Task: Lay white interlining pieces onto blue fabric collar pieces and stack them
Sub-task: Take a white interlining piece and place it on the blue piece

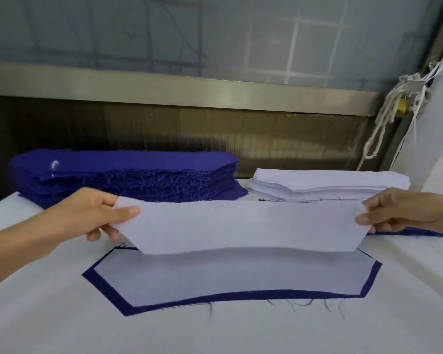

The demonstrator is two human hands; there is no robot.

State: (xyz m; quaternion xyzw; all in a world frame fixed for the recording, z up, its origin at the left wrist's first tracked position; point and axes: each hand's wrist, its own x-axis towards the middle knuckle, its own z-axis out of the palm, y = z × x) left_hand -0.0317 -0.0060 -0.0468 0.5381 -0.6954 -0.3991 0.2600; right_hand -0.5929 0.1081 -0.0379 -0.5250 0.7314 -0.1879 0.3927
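Observation:
A white interlining piece (238,226) hangs stretched in the air between my hands. My left hand (92,213) pinches its left end and my right hand (399,210) pinches its right end. Below it on the white table (62,323) lies a blue collar piece (241,296) with a white interlining piece (215,274) laid on it, blue showing all round as a border. Part of another blue piece (420,232) shows under my right hand. At the back left stands a tall stack of blue collar pieces (123,175). At the back right sits a stack of white interlining pieces (327,183).
A brown panel with a metal rail (189,93) runs behind the table. White cords (384,118) hang knotted at the right beside a white draped surface (430,123). Loose threads trail from the blue piece's front edge.

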